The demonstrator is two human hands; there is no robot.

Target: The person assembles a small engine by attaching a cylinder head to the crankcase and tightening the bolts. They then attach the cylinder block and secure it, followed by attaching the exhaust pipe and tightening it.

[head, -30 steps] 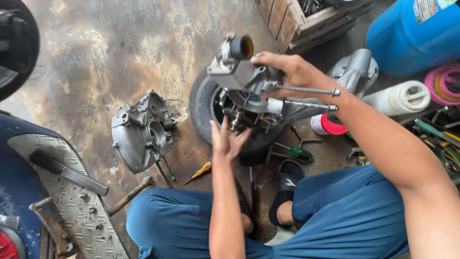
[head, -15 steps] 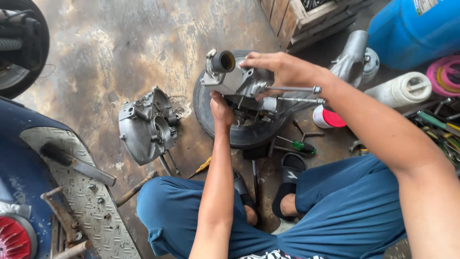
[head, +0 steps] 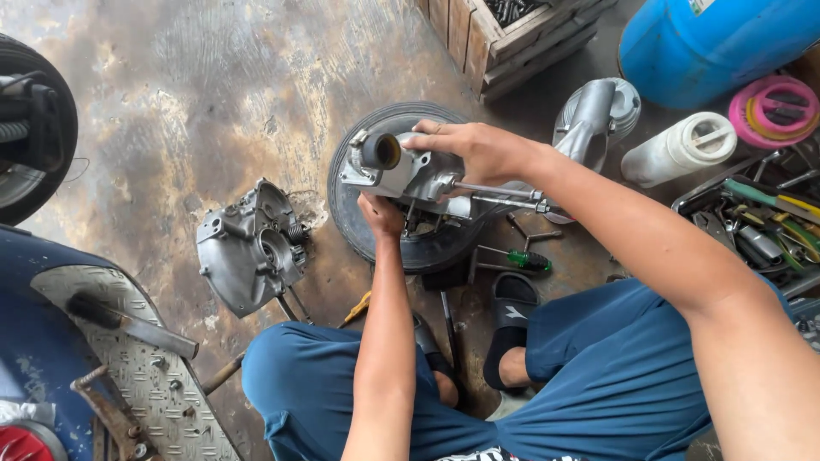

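At frame centre the right hand point(head: 474, 152) clasps the grey engine casing point(head: 410, 175) from above over a small tyre point(head: 410, 248); the left hand point(head: 382, 213) grips its underside. 1 casing half point(head: 248, 248) already lies detached at left, disassembly seemingly partway

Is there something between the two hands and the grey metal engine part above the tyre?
Nothing visible. The right hand grips the top of the engine part, and the left hand touches its underside. The part is over the tyre.
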